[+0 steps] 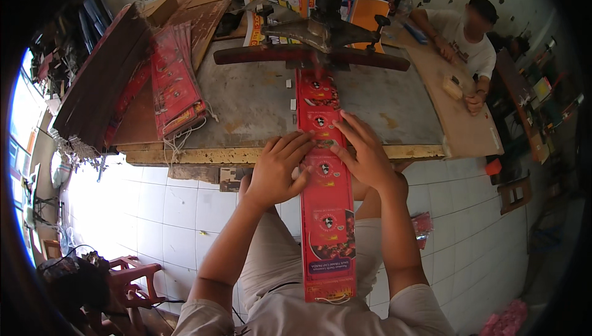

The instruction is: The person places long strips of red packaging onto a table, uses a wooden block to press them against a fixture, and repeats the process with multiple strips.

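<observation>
A long red printed strip, with repeated round emblems and a white string at its near end, runs from under the metal press over the table edge toward my lap. My left hand rests on its left edge, fingers laid forward and close together, thumb apart. On the right edge lies my right hand, fingers stretched and spread. Two small white blocks sit on the table beside the strip's left side. The strip's far end is hidden under the press.
A stack of similar red strips with strings lies at the left, beside dark long sheets. The worn metal-topped table has a yellowish front edge. At the right, another person works at a brown board. A red stool stands lower left.
</observation>
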